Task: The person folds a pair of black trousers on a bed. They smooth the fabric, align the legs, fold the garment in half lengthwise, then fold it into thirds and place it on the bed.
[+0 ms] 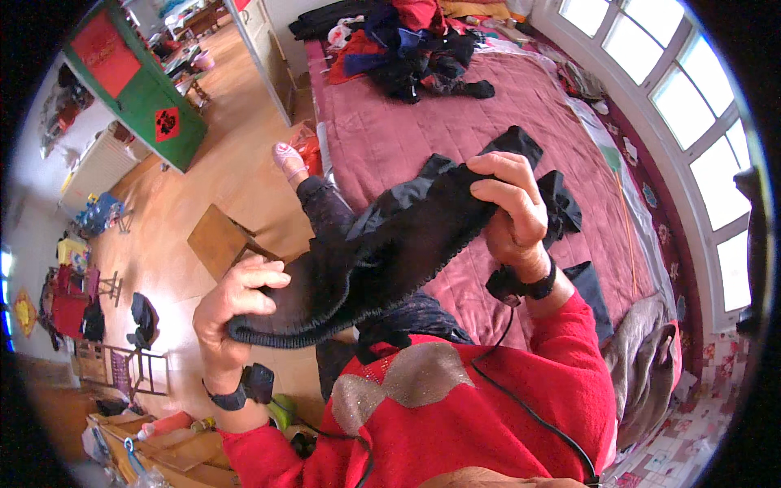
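Stretched between my two hands is a pair of black trousers (390, 260), its gathered elastic waistband lying toward my body. My left hand (232, 305) grips the waistband's left end, thumb and fingers closed on the cloth. Higher up and to the right, my right hand (517, 203) pinches the other end. The inside of the cloth looks dark and fuzzy. More black fabric (561, 207) hangs or lies beyond my right hand over the bed; whether it all belongs to the trousers is hard to tell.
A bed with a pink quilt (390, 114) spreads ahead and right, a clothes heap (423, 49) at its far end. Windows (675, 81) line the right. A wooden stool (224, 240) stands on the floor at left, and a grey-brown garment (643, 358) lies by my right elbow.
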{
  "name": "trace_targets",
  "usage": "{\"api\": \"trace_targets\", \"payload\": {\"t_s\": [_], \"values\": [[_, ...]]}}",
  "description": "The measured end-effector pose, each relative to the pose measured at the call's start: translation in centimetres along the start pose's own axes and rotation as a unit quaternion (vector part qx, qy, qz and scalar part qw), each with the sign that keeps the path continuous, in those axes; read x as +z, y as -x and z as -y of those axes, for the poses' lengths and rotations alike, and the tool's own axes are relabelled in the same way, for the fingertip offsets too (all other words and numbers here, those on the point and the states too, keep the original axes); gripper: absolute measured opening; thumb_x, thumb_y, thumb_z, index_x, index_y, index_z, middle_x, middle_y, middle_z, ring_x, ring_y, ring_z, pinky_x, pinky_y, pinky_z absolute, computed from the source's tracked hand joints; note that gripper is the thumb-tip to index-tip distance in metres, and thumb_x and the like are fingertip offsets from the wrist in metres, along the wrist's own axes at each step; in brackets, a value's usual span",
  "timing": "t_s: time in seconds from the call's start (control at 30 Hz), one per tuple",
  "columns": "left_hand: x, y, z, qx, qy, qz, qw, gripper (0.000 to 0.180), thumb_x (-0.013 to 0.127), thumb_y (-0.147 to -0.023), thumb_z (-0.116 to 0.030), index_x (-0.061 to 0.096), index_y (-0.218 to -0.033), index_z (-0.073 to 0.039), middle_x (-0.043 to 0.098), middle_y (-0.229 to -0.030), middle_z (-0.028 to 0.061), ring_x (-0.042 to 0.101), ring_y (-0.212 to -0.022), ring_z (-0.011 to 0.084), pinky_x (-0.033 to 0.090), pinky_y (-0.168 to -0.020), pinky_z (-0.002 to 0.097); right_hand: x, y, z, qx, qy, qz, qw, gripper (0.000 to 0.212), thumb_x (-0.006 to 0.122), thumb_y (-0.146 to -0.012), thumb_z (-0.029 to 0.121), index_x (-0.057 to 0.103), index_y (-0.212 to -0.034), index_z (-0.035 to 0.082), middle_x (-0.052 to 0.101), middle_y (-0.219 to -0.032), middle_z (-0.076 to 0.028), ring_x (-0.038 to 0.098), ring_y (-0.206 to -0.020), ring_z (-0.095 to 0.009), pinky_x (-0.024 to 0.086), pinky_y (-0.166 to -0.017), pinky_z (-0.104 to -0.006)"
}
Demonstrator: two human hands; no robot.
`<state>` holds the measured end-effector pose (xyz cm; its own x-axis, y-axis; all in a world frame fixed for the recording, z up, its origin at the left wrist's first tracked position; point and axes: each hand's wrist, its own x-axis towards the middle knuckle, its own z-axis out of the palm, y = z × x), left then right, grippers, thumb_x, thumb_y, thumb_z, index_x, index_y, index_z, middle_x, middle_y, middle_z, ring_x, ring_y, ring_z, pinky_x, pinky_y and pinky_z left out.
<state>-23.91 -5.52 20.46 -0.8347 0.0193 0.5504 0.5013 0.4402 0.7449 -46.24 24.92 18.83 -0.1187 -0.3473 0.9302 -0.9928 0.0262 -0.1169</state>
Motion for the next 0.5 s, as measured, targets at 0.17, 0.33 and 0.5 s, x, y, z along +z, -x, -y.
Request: {"api": "trace_targets", "payload": {"t_s": [0.17, 0.33, 0.5], "values": [[1.0, 0.0, -0.8, -0.047, 0.108, 0.154, 0.981, 0.018, 0.071, -0.073, -0.002, 0.070, -0.090, -0.004, 0.060, -0.129, 0.0304, 0.062, -0.119, 0.0391, 0.046, -0.100, 0.0420, 1.6, 1.3, 0.6, 0.082, -0.053, -0.065, 0.993, 0.025, 0.057, -0.078, -0.015, 0.062, -0.099, -0.002, 0.063, -0.112, -0.020, 0.064, -0.101, -0.031, 0.054, -0.087, -0.0388], [3.5, -1.1, 0.0, -0.075, 0.151, 0.257, 0.952, 0.033, 0.069, -0.063, 0.009, 0.069, -0.093, -0.006, 0.054, -0.138, 0.0303, 0.060, -0.121, 0.0391, 0.046, -0.096, 0.0387, 4.2, 3.5, -0.8, 0.196, -0.171, -0.146, 0.954, 0.025, 0.056, -0.083, -0.013, 0.057, -0.106, -0.001, 0.061, -0.115, -0.015, 0.061, -0.108, -0.027, 0.049, -0.096, -0.0362], [6.3, -2.3, 1.8, -0.095, 0.155, 0.292, 0.939, 0.034, 0.068, -0.065, 0.013, 0.068, -0.093, -0.006, 0.055, -0.137, 0.0286, 0.062, -0.118, 0.0351, 0.045, -0.097, 0.0362, 6.6, 5.2, -1.7, 0.336, -0.422, -0.219, 0.813, 0.025, 0.059, -0.088, -0.007, 0.056, -0.111, 0.003, 0.061, -0.119, -0.011, 0.060, -0.112, -0.022, 0.050, -0.098, -0.0355]]}}
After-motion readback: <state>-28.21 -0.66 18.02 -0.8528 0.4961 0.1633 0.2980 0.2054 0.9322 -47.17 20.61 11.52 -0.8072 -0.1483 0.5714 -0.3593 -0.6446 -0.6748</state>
